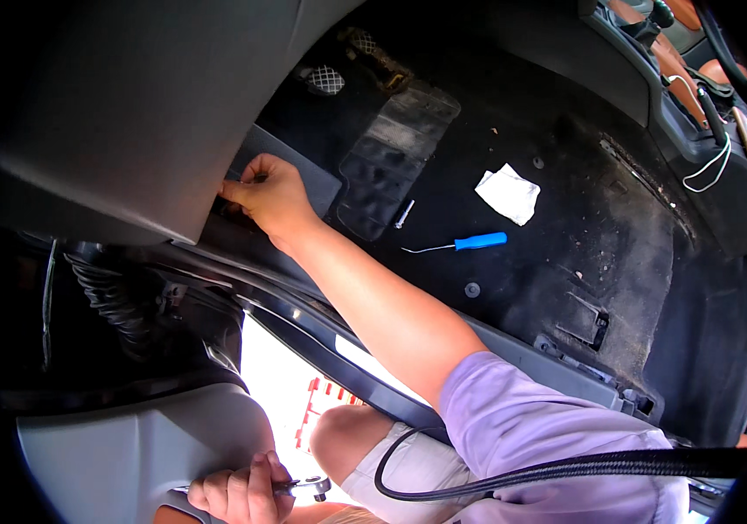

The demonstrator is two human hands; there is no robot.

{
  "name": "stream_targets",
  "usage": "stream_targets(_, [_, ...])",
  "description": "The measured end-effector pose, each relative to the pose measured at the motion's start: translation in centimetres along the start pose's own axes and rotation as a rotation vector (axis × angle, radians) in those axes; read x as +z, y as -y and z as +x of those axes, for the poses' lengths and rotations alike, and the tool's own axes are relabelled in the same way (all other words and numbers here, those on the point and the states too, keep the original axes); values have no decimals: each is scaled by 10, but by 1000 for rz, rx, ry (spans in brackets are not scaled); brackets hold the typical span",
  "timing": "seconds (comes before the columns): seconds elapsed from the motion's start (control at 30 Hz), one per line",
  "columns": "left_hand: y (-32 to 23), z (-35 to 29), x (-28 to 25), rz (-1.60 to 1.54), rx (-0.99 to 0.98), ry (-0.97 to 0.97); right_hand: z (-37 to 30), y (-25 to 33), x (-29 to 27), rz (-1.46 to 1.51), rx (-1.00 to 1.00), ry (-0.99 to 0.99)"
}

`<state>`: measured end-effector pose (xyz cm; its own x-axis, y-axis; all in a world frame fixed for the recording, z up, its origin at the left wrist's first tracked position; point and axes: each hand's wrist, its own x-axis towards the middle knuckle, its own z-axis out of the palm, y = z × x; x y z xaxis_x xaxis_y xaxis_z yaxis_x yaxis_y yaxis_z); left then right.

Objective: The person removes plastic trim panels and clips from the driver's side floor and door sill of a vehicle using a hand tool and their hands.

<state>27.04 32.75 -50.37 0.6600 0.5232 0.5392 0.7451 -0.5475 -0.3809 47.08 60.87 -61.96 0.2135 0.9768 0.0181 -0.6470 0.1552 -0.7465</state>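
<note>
My left hand [238,496] is low at the left, in front of the grey door panel [120,445], with its fingers wrapped round a ratchet wrench [310,487]. The ratchet's chrome head sticks out past the thumb side. My right hand [273,199] reaches across the door sill to the lower edge of the dark dashboard panel [129,113]. Its thumb and forefinger are pinched together at that edge; whatever they grip is hidden. On the black car floor lie a blue-handled hook pick [481,241], a small slim metal piece [405,215] and a crumpled white cloth or paper [509,194].
Pedals [326,80] stand in the footwell beyond my right hand. A corrugated black rubber boot [111,293] runs by the door hinge. Outside the sill lies a red-and-white tool case [316,409]. A thick black cable [548,463] crosses before me. The centre console [714,166] rises at right.
</note>
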Motion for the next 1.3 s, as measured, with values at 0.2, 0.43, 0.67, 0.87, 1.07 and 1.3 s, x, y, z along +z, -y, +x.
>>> stream_targets(0.2, [-1,0,-1,-6,-4,11,-2,8,-1,50,33,65])
stream_targets(0.43, [-2,2,0,-29,8,9,-3,10,-3,2,79,51])
stream_targets(0.67, [0,-15,0,-18,10,82,-4,15,1,-34,30,34])
stream_targets(0.87, [-6,-12,-2,38,-17,126,-8,17,1,-180,-9,-23])
stream_targets(1.07, [-10,-6,-2,43,-25,131,-3,4,2,-272,-100,-138])
stream_targets(1.3, [-9,-7,-3,35,-35,129,-11,10,7,-386,-133,-150])
